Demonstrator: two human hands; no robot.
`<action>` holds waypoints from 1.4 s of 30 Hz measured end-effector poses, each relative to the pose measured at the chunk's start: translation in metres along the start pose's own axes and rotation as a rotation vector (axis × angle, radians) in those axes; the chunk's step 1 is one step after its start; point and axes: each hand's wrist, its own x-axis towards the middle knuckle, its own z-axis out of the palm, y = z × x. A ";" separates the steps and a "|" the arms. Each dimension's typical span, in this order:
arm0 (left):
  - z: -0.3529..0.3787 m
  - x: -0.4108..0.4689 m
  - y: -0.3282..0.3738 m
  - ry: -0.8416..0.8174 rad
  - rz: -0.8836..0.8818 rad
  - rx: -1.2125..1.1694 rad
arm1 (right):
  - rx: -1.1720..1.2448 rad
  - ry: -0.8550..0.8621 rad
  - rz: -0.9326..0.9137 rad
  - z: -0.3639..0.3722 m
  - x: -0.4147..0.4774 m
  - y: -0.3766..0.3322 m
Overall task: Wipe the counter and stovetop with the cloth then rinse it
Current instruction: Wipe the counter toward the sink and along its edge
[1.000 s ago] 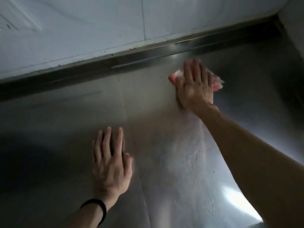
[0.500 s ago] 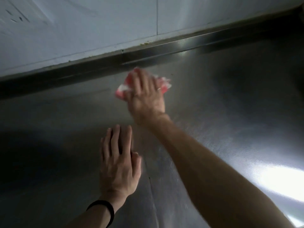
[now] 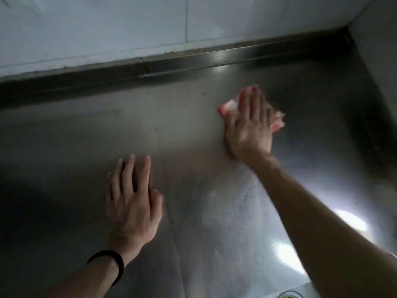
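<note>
Cloth (image 3: 231,105), where is it?
— I see it bunched under my right hand (image 3: 249,127), toward the back right corner of the counter (image 3: 86,136); fingers straight, together, pressing down.
— And the left hand (image 3: 131,201)?
— Flat on the counter, fingers slightly apart, well left of it.

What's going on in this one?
A person is wiping a steel counter. The right hand presses a pink-and-white cloth flat on it, toward the back right corner. The left hand rests flat on the metal nearer the person, a black band on its wrist.
</note>
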 end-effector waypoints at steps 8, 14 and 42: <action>-0.014 0.003 0.012 0.010 -0.033 -0.052 | 0.042 -0.057 -0.128 -0.004 -0.209 -0.017; -0.016 0.048 0.050 -0.054 0.062 -0.113 | -0.053 -0.067 0.014 -0.022 -0.255 0.043; 0.019 0.054 0.082 0.047 0.101 0.078 | 0.080 -0.052 0.145 -0.028 0.104 0.085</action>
